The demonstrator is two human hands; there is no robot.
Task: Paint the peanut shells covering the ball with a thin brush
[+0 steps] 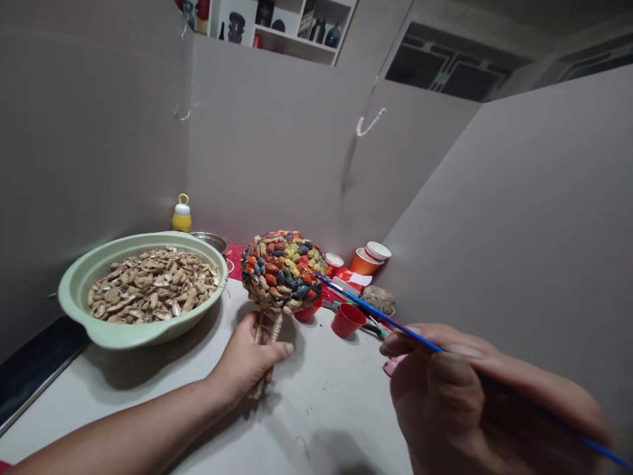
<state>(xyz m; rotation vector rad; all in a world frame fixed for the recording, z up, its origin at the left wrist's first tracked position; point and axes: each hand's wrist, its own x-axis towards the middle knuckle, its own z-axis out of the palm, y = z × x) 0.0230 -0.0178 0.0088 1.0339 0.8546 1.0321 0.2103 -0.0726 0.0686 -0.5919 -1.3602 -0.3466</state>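
My left hand (250, 359) is closed round the twine-wrapped stem (273, 330) of a ball (283, 269) covered in shells painted red, blue, yellow and green. The ball stands upright above the white table (316, 409). My right hand (445, 389), close to the camera, pinches a thin blue paintbrush (376, 313). The brush tip touches the ball's right side.
A pale green colander (79, 297) full of unpainted shells sits at the left. Behind the ball are small red cups (347, 320), a stack of orange paper cups (368, 258), a twine ball (378, 298), a metal bowl (210, 241) and a yellow bottle (182, 214). Grey partition walls enclose the table.
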